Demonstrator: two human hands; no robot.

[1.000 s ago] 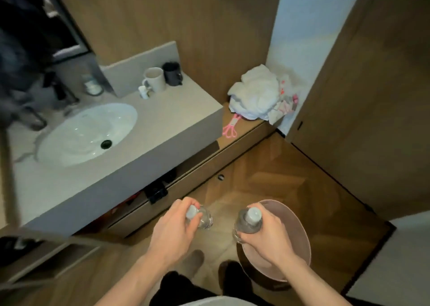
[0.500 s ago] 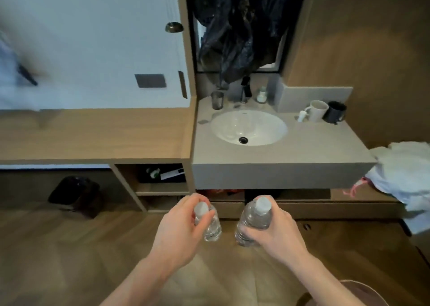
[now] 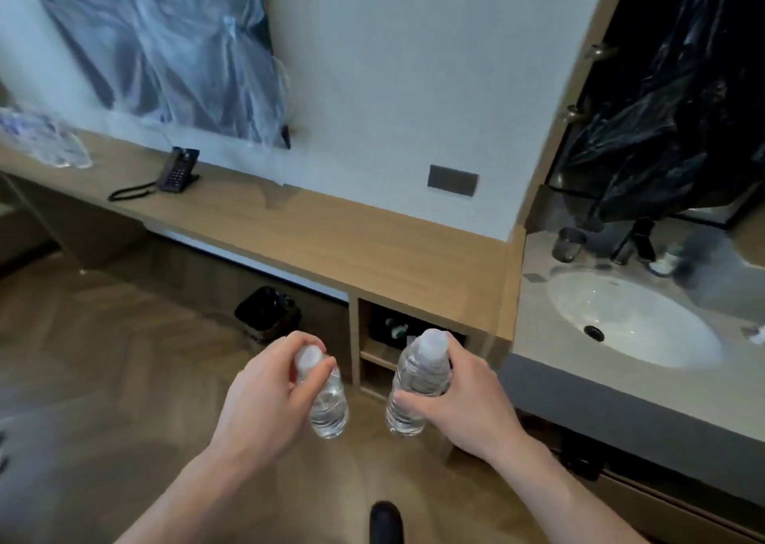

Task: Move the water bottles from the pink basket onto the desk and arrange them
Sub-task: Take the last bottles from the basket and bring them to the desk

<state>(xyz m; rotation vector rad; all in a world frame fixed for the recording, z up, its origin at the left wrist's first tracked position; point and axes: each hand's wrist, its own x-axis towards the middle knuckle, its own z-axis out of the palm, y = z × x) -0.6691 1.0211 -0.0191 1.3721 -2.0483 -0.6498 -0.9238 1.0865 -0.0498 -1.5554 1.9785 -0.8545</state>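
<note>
From the head camera, the step in hand is carrying two bottles over to the wooden tabletop (image 3: 289, 229). The left hand (image 3: 265, 398) curls its fingers round the neck and cap of the left bottle (image 3: 327, 402), which hangs below the grip; the right hand (image 3: 459, 398) wraps the shoulder of the right bottle (image 3: 418, 382). Both bottles are in the air over the floor, near the front edge of the tabletop and not touching it. To do this well I would lift them above the edge first, then set each base down flat on the bare wood between the phone (image 3: 176, 171) and the sink (image 3: 629, 320), side by side, letting go only once they stand steady. The neck hold looks the less secure one. The bottles are small, clear, seemingly full, with pale caps; plastic-wrapped things, possibly more bottles, lie blurred at the far left
</note>
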